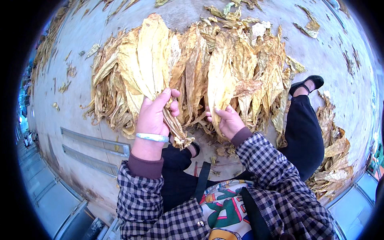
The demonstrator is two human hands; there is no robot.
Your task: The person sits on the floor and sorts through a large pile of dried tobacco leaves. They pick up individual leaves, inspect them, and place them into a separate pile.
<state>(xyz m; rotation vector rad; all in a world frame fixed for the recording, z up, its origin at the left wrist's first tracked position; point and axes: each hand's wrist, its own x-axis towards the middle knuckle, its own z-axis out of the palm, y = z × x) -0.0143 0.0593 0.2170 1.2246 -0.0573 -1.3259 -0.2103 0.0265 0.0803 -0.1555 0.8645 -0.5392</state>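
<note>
My left hand (157,111) is closed around the stem ends of a bundle of dried yellow leaves (153,57), which look like cured tobacco. The blades fan upward and the stems poke out below my fist. My right hand (226,120) pinches the lower part of a single long pale-yellow leaf (220,75) between thumb and fingers. Behind both hands a broad heap of dried leaves (192,66) spreads across the floor, yellow to brown. The held bundle and leaf cover parts of that heap.
A second pile of leaves (333,162) lies beside my outstretched leg (303,135) on the right. Two narrow metal-framed slatted pieces (94,141) are on the concrete floor (75,99) at left. Leaf scraps (310,27) are scattered at the far side.
</note>
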